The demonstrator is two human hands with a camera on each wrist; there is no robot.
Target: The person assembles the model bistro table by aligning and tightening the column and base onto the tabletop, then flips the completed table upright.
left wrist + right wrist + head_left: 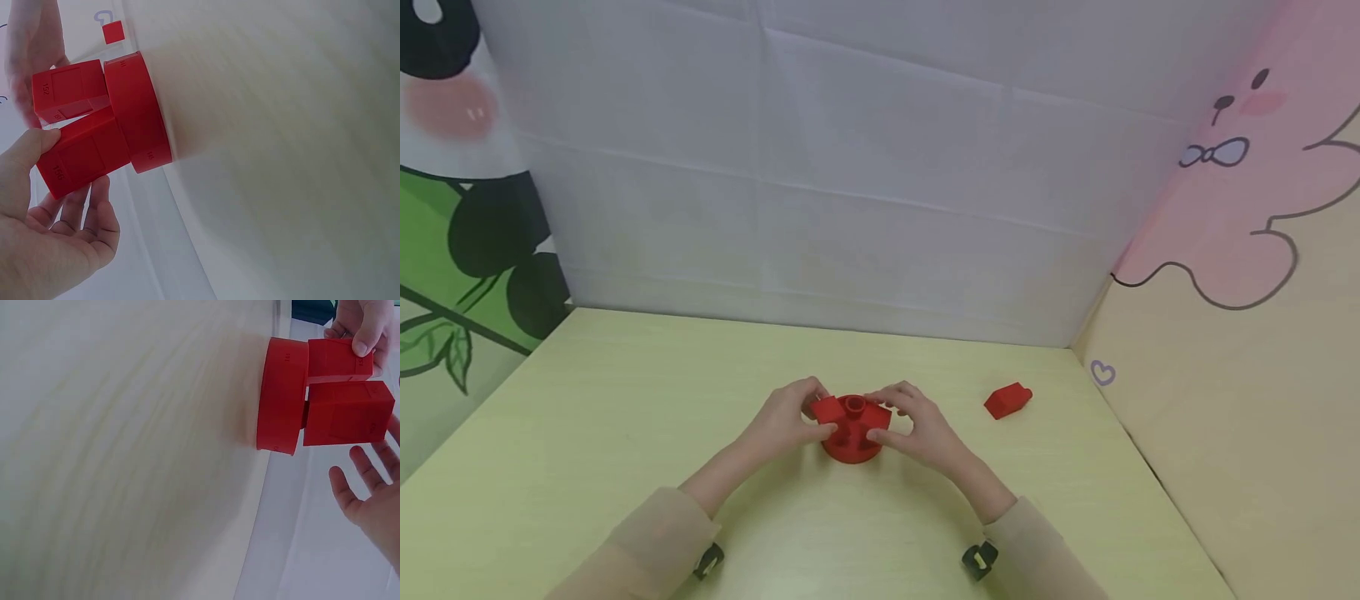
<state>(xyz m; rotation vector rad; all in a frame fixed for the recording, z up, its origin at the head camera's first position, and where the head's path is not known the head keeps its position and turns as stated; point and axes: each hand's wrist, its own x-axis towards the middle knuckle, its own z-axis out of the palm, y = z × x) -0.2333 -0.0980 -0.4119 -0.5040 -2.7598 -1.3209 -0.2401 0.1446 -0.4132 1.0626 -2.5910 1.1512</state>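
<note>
A round red base (852,452) (139,115) (282,394) stands on the table with red blocks and a central ring on top. My left hand (785,423) (56,244) (369,328) grips the left block (828,409) (84,156) (337,359), thumb on its near face, several fingers along its far side. Around the right block (878,417) (69,90) (348,414), my right hand (927,431) (34,47) (381,503) has thumb and forefinger, its other fingers spread apart. The two blocks lean slightly away from each other.
A loose red block (1006,401) (113,32) with a rounded knob lies to the right on the pale table (700,358). White cloth hangs behind the back edge; printed panels flank both sides. Dark wrist devices (980,561) sit below the sleeves.
</note>
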